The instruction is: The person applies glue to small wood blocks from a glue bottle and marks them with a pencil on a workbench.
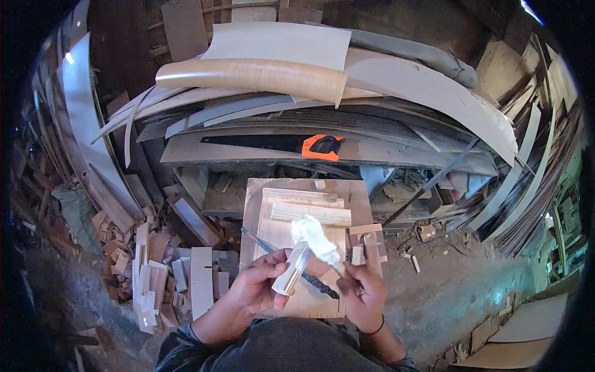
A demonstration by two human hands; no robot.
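Observation:
My left hand [260, 282] is closed around a short wooden block [290, 273], held at a slant above a plywood board [253, 201]. Between the fingers of my right hand [365, 294] is the thin end of a stick-like tool with a bright white head [319, 240]. That head touches or overlaps the top of the block; glare hides its exact kind. Beneath my hands a dark, twisted cord-like strip [319, 285] crosses the board diagonally. Farther back on the board lie light wooden strips [310, 214].
A handsaw [322, 147] with an orange handle rests on the shelf behind, below stacked curved sheets [248, 74]. Wood offcuts [155, 279] are heaped on the floor at left. Small wooden pieces [372, 245] sit at the board's right edge. Long strips [533, 180] lean at right.

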